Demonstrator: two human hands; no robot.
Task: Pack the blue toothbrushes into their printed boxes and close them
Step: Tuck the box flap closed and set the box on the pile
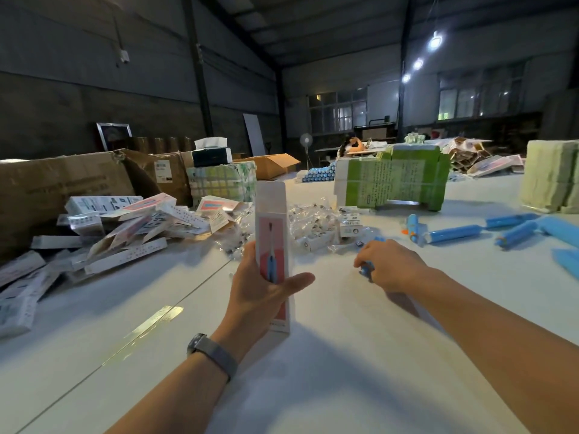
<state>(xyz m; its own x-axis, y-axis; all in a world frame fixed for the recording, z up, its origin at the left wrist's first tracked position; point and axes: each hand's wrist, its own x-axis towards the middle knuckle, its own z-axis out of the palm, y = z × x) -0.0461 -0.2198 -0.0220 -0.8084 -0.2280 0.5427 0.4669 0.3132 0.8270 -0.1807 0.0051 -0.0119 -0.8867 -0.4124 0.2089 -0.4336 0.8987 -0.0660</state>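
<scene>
My left hand (pixel 260 286) grips a tall printed box (pixel 272 233), white with a pink panel and a picture of a blue toothbrush. It stands upright above the white table (pixel 344 355), top flap open. To its right, my right hand (pixel 387 264) curls around a blue toothbrush (pixel 366 270) low over the table; only a small part of the brush shows under the fingers. More blue toothbrushes (pixel 454 234) in clear wrap lie at the right.
A heap of flat and folded printed boxes (pixel 131 223) lies at the left beside brown cartons (pixel 59 189). Small clear bags of parts (pixel 313 223) lie behind my hands. Green bundled stacks (pixel 394 180) stand further back, a pale one (pixel 551 180) at far right.
</scene>
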